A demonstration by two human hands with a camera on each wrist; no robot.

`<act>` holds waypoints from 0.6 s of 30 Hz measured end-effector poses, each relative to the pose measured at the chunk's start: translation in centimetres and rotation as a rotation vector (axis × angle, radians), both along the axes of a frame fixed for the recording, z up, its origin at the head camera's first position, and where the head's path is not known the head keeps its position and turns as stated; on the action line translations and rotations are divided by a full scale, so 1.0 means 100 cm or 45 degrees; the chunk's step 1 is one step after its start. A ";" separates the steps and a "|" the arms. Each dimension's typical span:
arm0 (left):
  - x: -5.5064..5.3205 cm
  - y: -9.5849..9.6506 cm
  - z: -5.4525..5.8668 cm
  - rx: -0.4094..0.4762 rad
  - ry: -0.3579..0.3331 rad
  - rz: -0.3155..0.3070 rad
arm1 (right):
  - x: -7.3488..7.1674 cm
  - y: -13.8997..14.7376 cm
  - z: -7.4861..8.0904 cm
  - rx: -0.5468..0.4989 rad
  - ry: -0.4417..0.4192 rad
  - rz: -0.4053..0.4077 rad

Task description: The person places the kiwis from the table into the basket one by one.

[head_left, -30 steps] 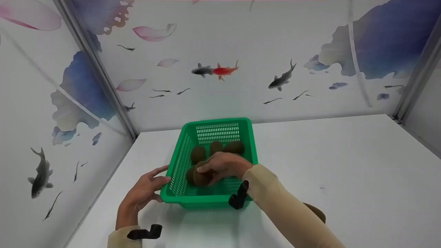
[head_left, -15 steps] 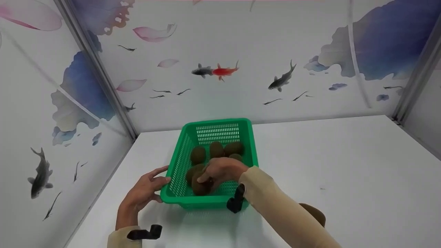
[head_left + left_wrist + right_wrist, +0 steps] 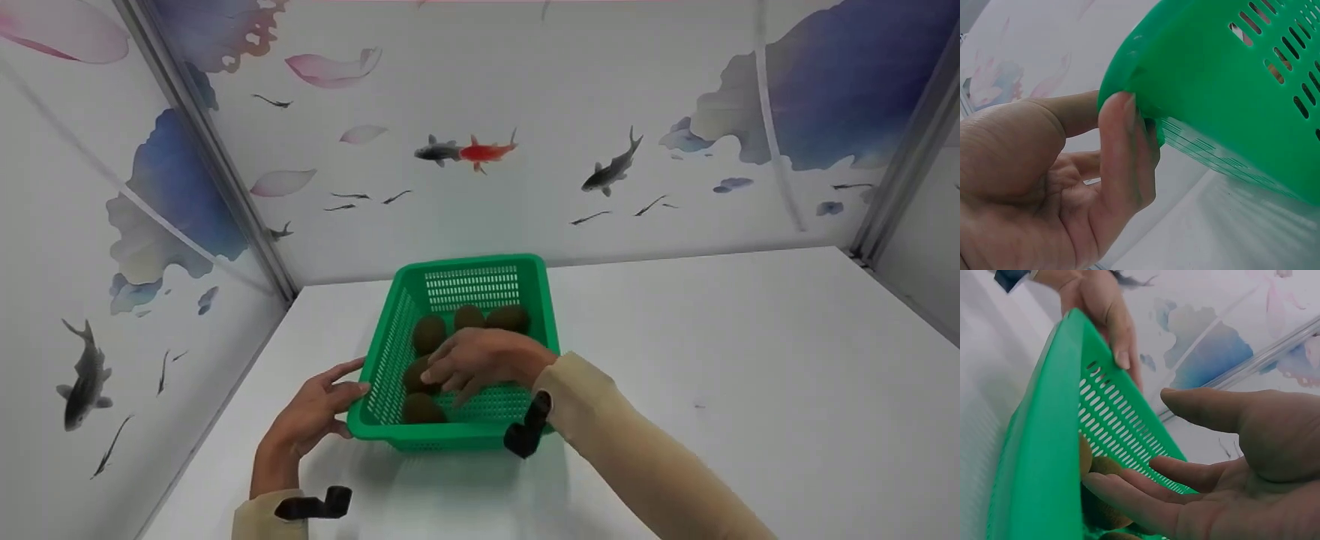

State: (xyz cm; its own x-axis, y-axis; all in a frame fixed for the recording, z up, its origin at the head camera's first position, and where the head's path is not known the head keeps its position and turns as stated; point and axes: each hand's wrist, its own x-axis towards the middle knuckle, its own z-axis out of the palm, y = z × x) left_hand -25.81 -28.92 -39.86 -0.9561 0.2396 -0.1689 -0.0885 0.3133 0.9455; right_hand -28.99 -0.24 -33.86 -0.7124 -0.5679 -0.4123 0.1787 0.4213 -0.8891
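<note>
A green plastic basket (image 3: 450, 433) stands on the white table, holding several brown kiwifruits. At its near left corner my left hand (image 3: 311, 409) grips the rim, thumb and fingers on either side of the edge in the left wrist view. My right hand (image 3: 491, 358) is over the inside of the basket with thumb and fingers spread and nothing between them. Just under its fingertips lies one kiwifruit (image 3: 417, 375). Another kiwifruit (image 3: 422, 409) sits in the near left corner. Toward the back are kiwifruits at left (image 3: 429, 334), middle (image 3: 469, 316) and right (image 3: 508, 318).
White wall panels (image 3: 480, 217) printed with fish and petals rise behind and to the left of the table (image 3: 705, 337). Metal posts (image 3: 259, 210) stand at the corners. The right sleeve (image 3: 637, 442) covers part of the table's near right.
My right hand has let go of a kiwifruit in the near left corner and lifted slightly, fingers spreading. The kiwifruit seen beside the right sleeve is now hidden. My left hand stays on the rim.
</note>
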 end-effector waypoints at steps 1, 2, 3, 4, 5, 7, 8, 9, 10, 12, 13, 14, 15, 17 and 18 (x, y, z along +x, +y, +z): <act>0.000 0.000 0.000 -0.002 -0.002 0.001 | 0.002 0.002 0.002 -0.008 0.015 -0.006; 0.000 0.000 0.000 -0.003 -0.003 -0.001 | 0.004 0.003 0.004 -0.014 0.030 -0.007; 0.000 -0.001 0.001 -0.003 -0.004 -0.002 | 0.006 0.005 0.006 -0.010 0.053 -0.003; 0.000 -0.001 0.001 -0.005 -0.006 -0.004 | 0.009 0.008 0.008 -0.009 0.075 -0.001; 0.000 -0.001 0.002 -0.007 -0.007 -0.006 | 0.012 0.011 0.010 -0.003 0.102 0.004; 0.000 -0.001 0.003 -0.007 -0.007 -0.013 | 0.018 0.017 0.014 0.008 0.161 0.022; -0.001 -0.001 0.004 -0.002 -0.007 -0.017 | 0.020 0.020 0.016 0.012 0.187 0.029; -0.001 -0.001 0.004 0.003 -0.008 -0.020 | 0.023 0.023 0.017 0.013 0.213 0.034; -0.001 -0.001 0.004 0.007 -0.008 -0.024 | 0.025 0.027 0.019 0.011 0.235 0.036; -0.001 -0.001 0.004 0.019 -0.015 -0.029 | 0.028 0.033 0.022 -0.010 0.270 0.043; 0.000 -0.002 0.004 0.025 -0.018 -0.029 | 0.029 0.036 0.023 -0.024 0.285 0.046; 0.000 -0.002 0.004 0.030 -0.024 -0.030 | 0.030 0.038 0.024 -0.038 0.297 0.050; 0.000 -0.002 0.004 0.033 -0.029 -0.030 | 0.031 0.041 0.025 -0.051 0.309 0.057; 0.000 -0.002 0.004 0.038 -0.038 -0.031 | 0.034 0.048 0.026 -0.071 0.324 0.077; 0.000 -0.002 0.004 0.041 -0.040 -0.031 | 0.035 0.051 0.027 -0.080 0.330 0.085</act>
